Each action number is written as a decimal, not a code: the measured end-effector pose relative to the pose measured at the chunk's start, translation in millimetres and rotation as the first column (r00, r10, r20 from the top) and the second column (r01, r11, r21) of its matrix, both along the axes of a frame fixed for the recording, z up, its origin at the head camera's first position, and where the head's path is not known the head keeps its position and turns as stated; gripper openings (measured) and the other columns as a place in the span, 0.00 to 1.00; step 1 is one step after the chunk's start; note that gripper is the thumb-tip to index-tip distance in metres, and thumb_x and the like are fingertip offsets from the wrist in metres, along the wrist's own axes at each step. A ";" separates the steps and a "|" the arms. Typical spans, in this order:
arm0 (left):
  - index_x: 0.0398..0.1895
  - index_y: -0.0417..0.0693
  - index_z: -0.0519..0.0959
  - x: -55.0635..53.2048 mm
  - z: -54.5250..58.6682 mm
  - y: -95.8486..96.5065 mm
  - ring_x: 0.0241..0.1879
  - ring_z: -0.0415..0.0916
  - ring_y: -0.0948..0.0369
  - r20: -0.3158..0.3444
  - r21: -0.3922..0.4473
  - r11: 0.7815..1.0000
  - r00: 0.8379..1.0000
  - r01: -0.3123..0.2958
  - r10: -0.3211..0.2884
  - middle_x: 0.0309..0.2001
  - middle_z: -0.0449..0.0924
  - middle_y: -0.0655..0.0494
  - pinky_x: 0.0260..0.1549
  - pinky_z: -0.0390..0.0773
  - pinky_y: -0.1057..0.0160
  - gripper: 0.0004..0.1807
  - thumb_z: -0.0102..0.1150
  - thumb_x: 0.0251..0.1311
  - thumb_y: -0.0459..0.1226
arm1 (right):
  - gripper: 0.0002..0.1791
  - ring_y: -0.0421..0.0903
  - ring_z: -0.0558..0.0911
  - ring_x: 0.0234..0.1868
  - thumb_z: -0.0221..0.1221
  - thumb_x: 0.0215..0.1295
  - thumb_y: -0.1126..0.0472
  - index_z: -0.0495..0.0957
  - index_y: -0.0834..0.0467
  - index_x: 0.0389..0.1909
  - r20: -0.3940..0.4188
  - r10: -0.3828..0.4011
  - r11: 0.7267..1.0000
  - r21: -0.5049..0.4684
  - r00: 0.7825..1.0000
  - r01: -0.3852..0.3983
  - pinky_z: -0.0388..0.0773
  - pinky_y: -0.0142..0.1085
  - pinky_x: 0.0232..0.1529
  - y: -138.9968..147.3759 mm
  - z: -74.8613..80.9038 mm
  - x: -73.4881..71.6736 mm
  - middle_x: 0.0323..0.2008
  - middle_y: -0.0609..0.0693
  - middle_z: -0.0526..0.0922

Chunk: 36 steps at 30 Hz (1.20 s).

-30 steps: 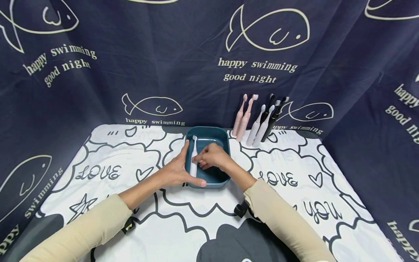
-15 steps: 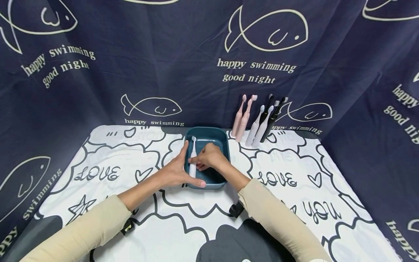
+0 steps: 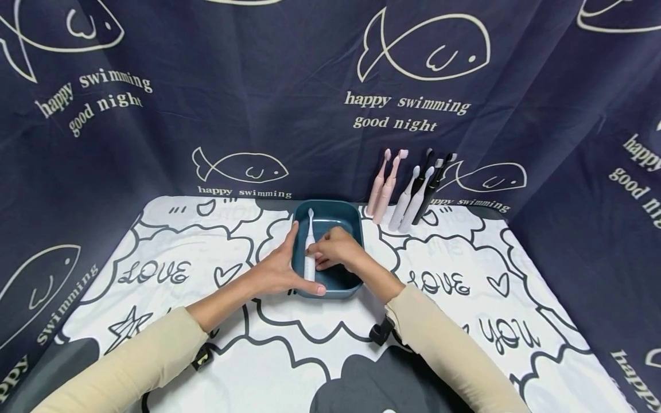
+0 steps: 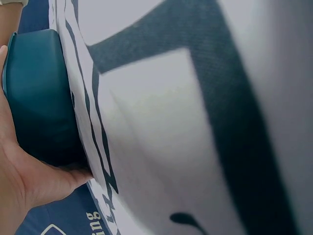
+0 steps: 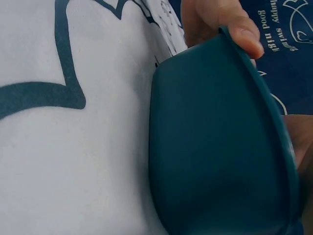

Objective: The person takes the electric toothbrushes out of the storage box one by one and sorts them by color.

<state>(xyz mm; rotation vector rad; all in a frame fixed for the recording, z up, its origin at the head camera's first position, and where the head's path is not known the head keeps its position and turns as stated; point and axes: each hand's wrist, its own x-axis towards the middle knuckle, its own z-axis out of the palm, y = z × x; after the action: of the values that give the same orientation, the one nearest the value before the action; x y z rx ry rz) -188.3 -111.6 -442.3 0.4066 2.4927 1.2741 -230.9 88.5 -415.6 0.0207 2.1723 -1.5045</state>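
A teal plastic bin (image 3: 335, 289) stands on the patterned cloth. My left hand (image 3: 276, 269) holds its left front corner, thumb along the front rim and the other fingers spread along the left side. Within the bin, near its left wall, is a white electric toothbrush (image 3: 310, 269), brush head pointing away. My right hand (image 3: 335, 249) reaches into the bin and pinches the toothbrush's handle; whether it touches the bin floor I cannot tell. In the left wrist view the left hand (image 4: 29, 176) wraps the bin's outer wall. The right wrist view shows mostly the bin's outside (image 5: 220, 137).
Right of the bin, near the curtain (image 3: 289, 86), several electric toothbrushes stand upright: pink ones (image 3: 384, 198), white ones (image 3: 405, 206) and black ones (image 3: 427, 195). White cloth with dark line drawings (image 3: 439, 258) covers the table.
The toothbrush in my right hand has shifted slightly right and away from the bin's left wall, its head a little farther back. My left hand and the bin have stayed in place.
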 end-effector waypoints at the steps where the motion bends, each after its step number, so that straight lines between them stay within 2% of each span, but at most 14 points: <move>1: 0.95 0.61 0.23 0.2 -0.1 -0.1 0.91 0.52 0.42 0.003 -0.001 1.000 1.000 -0.002 0.002 0.93 0.48 0.40 0.87 0.61 0.35 0.95 0.93 0.40 0.65 | 0.07 0.46 0.91 0.31 0.70 0.72 0.66 0.86 0.68 0.41 -0.001 -0.001 1.000 -0.011 1.000 0.001 0.95 0.41 0.45 1.2 1.1 0.7 0.30 0.54 0.88; 11: 0.94 0.63 0.22 0.9 0.3 0.1 0.92 0.49 0.42 0.023 -0.006 1.000 1.000 0.002 -0.002 0.95 0.41 0.42 0.87 0.60 0.34 0.95 0.93 0.41 0.65 | 0.09 0.44 0.92 0.37 0.68 0.75 0.70 0.84 0.72 0.49 -0.093 -0.015 0.988 -0.157 0.996 0.001 0.94 0.47 0.55 17.1 9.3 8.0 0.44 0.59 0.91; 20: 0.94 0.65 0.23 0.3 0.0 1.6 0.92 0.52 0.43 0.026 -0.021 1.000 1.000 -0.010 0.010 0.94 0.43 0.41 0.87 0.62 0.36 0.95 0.93 0.40 0.65 | 0.12 0.44 0.93 0.39 0.68 0.74 0.70 0.82 0.73 0.53 -0.182 -0.074 0.977 -0.212 0.981 0.035 0.94 0.48 0.56 27.5 8.3 9.4 0.45 0.58 0.91; 26: 0.94 0.65 0.22 0.7 0.2 1.6 0.91 0.52 0.43 0.027 -0.006 1.000 1.000 -0.007 0.007 0.94 0.43 0.41 0.87 0.62 0.36 0.96 0.93 0.38 0.65 | 0.16 0.45 0.94 0.42 0.69 0.76 0.67 0.83 0.73 0.58 -0.252 -0.095 0.977 -0.210 0.963 0.042 0.94 0.42 0.53 35.1 10.6 9.4 0.48 0.59 0.89; 36: 0.94 0.65 0.22 0.0 -1.1 1.3 0.92 0.51 0.43 0.030 -0.011 1.000 1.000 -0.007 0.008 0.94 0.43 0.41 0.87 0.62 0.36 0.96 0.93 0.38 0.66 | 0.16 0.42 0.94 0.43 0.67 0.78 0.68 0.81 0.73 0.59 -0.270 -0.153 0.957 -0.280 0.951 0.075 0.94 0.40 0.53 52.7 24.0 13.0 0.47 0.56 0.91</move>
<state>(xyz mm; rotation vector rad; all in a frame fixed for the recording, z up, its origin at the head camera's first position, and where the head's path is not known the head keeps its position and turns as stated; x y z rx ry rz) -188.4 -110.4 -443.4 0.3733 2.4771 1.2601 -217.9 141.2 -391.7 -0.1769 2.1975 -1.9642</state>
